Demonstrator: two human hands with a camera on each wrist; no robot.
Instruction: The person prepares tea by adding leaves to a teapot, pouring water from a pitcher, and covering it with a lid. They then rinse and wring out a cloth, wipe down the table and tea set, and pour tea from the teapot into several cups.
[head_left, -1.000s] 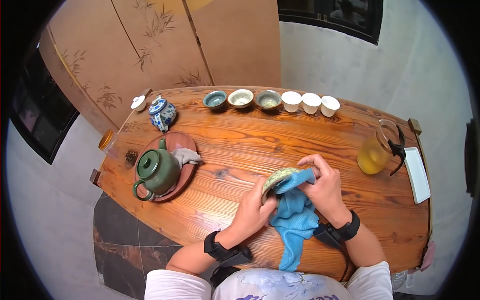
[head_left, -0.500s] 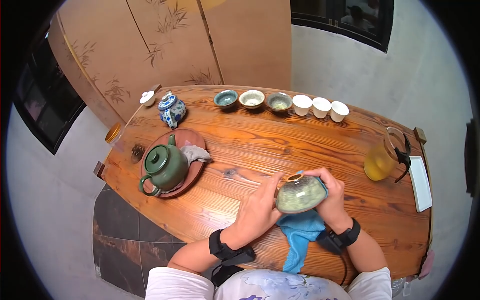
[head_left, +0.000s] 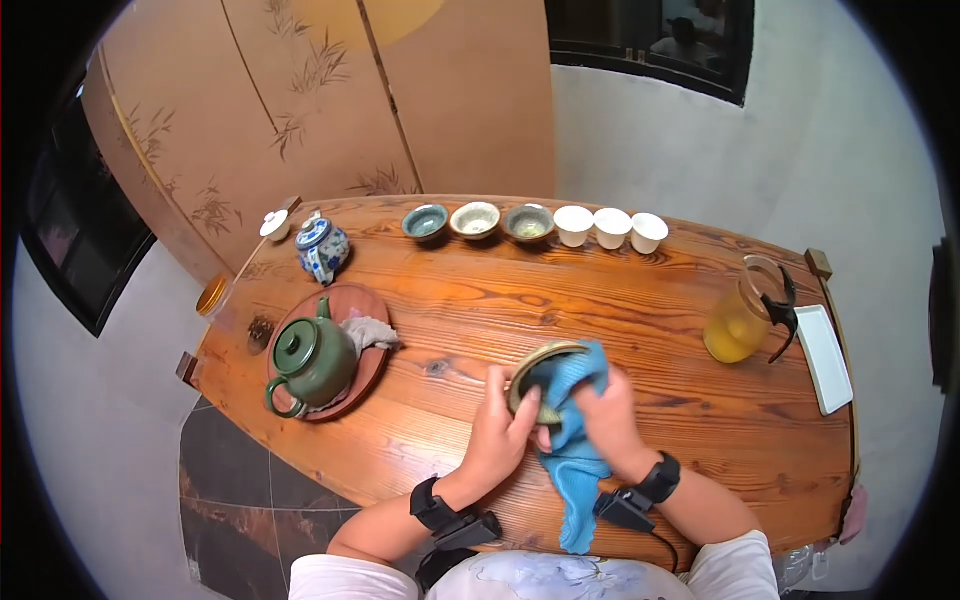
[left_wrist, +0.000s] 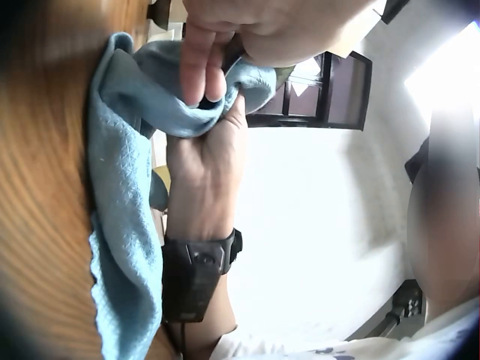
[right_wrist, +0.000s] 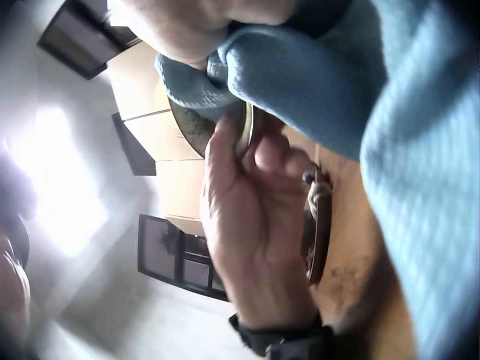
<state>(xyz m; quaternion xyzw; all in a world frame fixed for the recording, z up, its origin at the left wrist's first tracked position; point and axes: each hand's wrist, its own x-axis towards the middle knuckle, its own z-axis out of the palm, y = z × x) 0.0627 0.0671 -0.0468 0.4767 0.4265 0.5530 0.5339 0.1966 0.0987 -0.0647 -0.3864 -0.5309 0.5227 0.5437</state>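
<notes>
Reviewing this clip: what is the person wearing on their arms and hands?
Both hands are bare, with no gloves. The left hand has a black strap round its wrist carrying a black boxy camera unit under the forearm. The right hand wears the same kind of black band and unit, with a thin black cable trailing from it. Short white sleeves end above the elbows, on a white top with a bluish print.

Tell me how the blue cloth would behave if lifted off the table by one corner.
The blue cloth would likely hang limp: it already drapes loosely over the table edge and bunches inside the bowl under the right hand. It probably weighs little and, with its waffle texture in the wrist views, seems unlikely to slip. The left hand holds the bowl.
</notes>
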